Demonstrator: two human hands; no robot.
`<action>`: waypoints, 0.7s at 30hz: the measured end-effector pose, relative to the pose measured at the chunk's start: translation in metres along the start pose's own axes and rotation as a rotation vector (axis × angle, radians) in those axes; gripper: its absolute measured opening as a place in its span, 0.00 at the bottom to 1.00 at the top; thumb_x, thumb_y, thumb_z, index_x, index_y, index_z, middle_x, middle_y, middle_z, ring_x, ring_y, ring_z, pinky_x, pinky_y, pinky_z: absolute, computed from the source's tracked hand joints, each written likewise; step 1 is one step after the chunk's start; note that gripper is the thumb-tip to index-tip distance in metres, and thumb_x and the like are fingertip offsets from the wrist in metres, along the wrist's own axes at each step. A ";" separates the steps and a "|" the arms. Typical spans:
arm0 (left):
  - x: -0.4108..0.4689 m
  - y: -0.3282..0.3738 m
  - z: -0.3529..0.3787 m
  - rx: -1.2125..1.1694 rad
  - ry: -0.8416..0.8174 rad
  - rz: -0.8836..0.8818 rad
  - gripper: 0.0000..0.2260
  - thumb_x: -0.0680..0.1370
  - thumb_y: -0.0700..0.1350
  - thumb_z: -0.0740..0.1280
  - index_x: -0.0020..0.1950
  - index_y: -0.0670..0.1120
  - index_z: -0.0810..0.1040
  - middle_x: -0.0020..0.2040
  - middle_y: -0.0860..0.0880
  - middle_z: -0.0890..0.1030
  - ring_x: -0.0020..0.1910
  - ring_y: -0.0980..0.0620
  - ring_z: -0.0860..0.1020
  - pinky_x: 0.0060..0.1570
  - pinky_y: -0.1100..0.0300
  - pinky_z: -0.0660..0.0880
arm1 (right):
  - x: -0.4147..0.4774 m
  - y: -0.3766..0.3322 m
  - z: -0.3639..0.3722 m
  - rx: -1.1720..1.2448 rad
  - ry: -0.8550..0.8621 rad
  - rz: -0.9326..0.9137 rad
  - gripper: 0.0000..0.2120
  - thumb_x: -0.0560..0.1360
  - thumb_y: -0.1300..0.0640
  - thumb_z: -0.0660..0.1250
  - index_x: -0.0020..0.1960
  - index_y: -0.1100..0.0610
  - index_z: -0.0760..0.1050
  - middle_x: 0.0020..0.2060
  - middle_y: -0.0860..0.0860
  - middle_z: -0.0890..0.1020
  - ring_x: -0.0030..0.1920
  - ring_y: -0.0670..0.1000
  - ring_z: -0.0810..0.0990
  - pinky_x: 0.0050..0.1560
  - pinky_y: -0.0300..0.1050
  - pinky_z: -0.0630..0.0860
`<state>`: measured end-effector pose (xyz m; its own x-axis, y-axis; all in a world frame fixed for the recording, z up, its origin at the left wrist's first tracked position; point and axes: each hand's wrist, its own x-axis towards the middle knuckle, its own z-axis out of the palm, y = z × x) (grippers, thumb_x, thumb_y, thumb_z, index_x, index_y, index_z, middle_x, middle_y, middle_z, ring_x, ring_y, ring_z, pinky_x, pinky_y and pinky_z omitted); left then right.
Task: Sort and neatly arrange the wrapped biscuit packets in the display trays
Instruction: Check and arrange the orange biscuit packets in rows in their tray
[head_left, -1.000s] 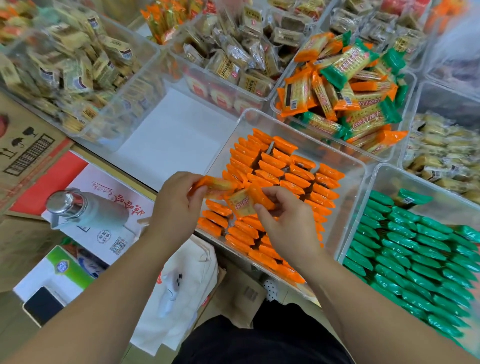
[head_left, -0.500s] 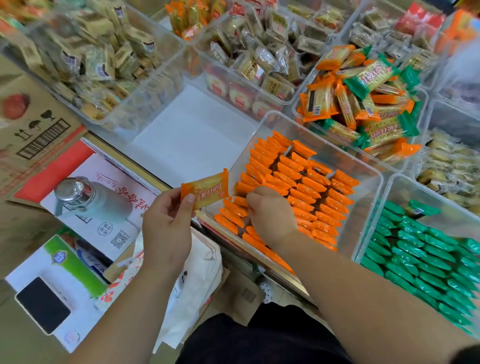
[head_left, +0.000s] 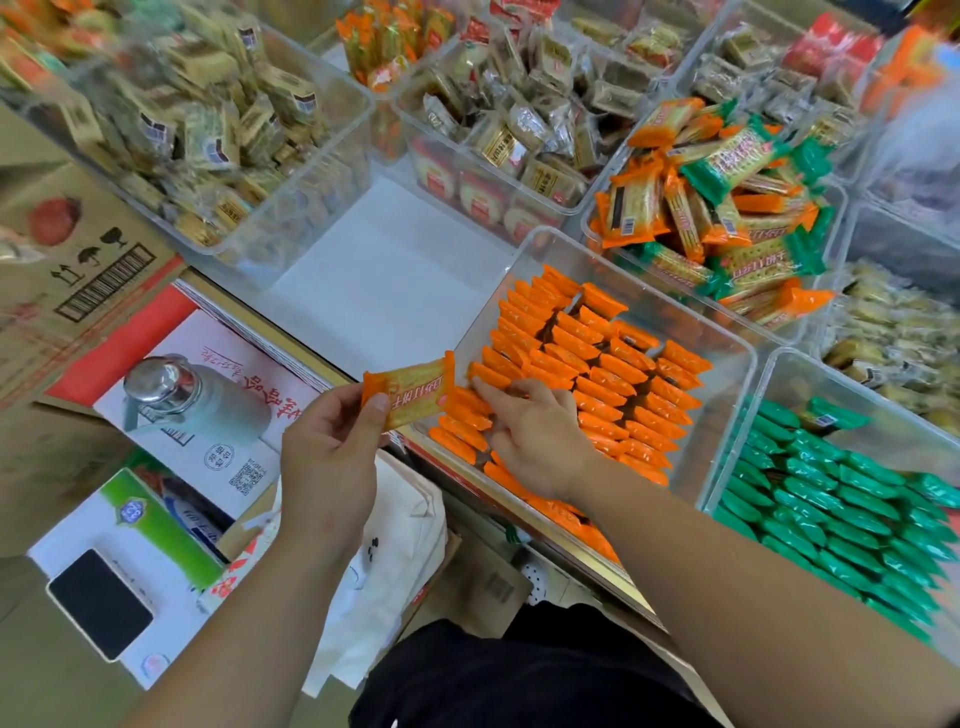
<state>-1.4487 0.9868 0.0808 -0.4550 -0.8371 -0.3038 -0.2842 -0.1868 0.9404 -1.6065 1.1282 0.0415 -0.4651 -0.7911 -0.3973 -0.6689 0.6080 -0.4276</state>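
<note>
Orange packet (head_left: 408, 391), left end in left hand (head_left: 327, 467) grip, seemingly clear of tray (head_left: 649, 296)

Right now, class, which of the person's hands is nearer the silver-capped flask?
Left. The left hand, pinching an orange packet, is just right of the flask; the right hand rests on the orange rows in the clear tray, farther right.

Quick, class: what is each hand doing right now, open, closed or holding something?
Left hand: holding one orange packet, pinched at its end.
Right hand: open, resting on the packet rows in the tray, holding nothing.
</note>
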 end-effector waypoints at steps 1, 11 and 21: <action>-0.001 0.002 -0.001 -0.008 0.003 -0.005 0.05 0.81 0.44 0.67 0.53 0.50 0.82 0.46 0.51 0.85 0.45 0.50 0.81 0.48 0.56 0.80 | -0.001 0.001 -0.001 0.023 0.002 0.002 0.27 0.82 0.53 0.56 0.80 0.45 0.56 0.66 0.49 0.76 0.75 0.53 0.59 0.72 0.57 0.52; -0.030 0.021 -0.008 -0.084 0.000 -0.103 0.05 0.80 0.41 0.68 0.56 0.47 0.81 0.43 0.50 0.85 0.39 0.52 0.80 0.42 0.57 0.78 | -0.050 0.000 -0.032 0.236 0.185 -0.015 0.15 0.81 0.49 0.58 0.62 0.48 0.80 0.60 0.43 0.82 0.63 0.48 0.76 0.65 0.47 0.70; -0.091 0.050 -0.003 -0.206 -0.197 -0.189 0.04 0.79 0.37 0.68 0.52 0.39 0.80 0.46 0.41 0.84 0.42 0.47 0.81 0.40 0.55 0.82 | -0.144 -0.031 -0.065 1.121 0.268 0.151 0.05 0.75 0.62 0.73 0.51 0.59 0.82 0.41 0.54 0.86 0.39 0.48 0.82 0.39 0.41 0.78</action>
<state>-1.4193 1.0521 0.1563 -0.5704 -0.6663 -0.4803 -0.2120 -0.4455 0.8698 -1.5565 1.2185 0.1645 -0.6940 -0.6129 -0.3778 0.2292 0.3094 -0.9229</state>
